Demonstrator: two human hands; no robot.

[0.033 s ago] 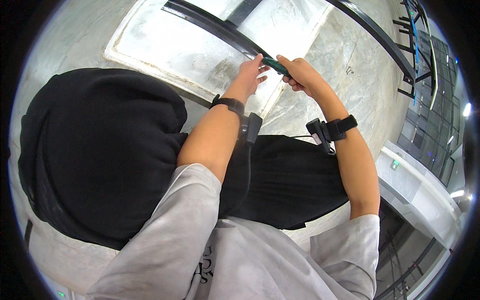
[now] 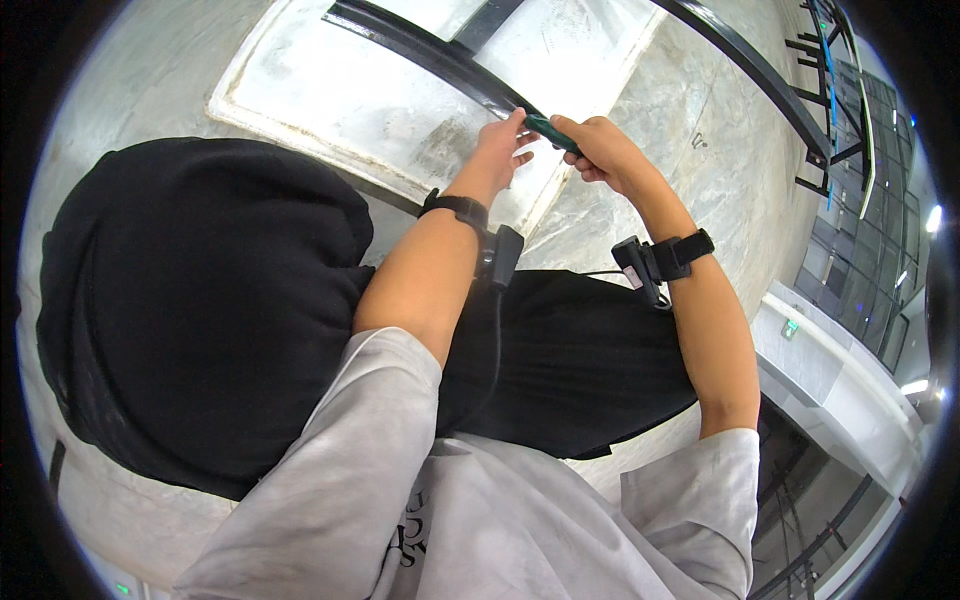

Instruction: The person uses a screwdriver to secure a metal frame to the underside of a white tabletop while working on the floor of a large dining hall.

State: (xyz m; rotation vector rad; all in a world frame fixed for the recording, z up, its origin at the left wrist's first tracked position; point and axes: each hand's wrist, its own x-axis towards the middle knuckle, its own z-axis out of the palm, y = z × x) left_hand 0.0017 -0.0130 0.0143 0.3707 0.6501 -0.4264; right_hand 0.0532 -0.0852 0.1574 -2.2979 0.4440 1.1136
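Observation:
A long black bar (image 2: 420, 52) slants down from the upper left, its near end covered in dark green material (image 2: 552, 134). My right hand (image 2: 603, 150) is closed around that green end, thumb on top and fingers curled below. Beside it, my left hand (image 2: 503, 145) has a fingertip pressed to the bar where black meets green. The other fingers of this hand are spread just below the bar, and part of its grip is hidden. Whether the green material is tape, film or a sleeve, I cannot tell.
Under the bar lies a large white panel (image 2: 330, 100) with a worn rim, on a grey stone-like floor (image 2: 690, 160). A second dark beam (image 2: 740, 60) curves along the upper right toward a black metal frame (image 2: 845, 110). Black fabric (image 2: 200, 310) covers my legs.

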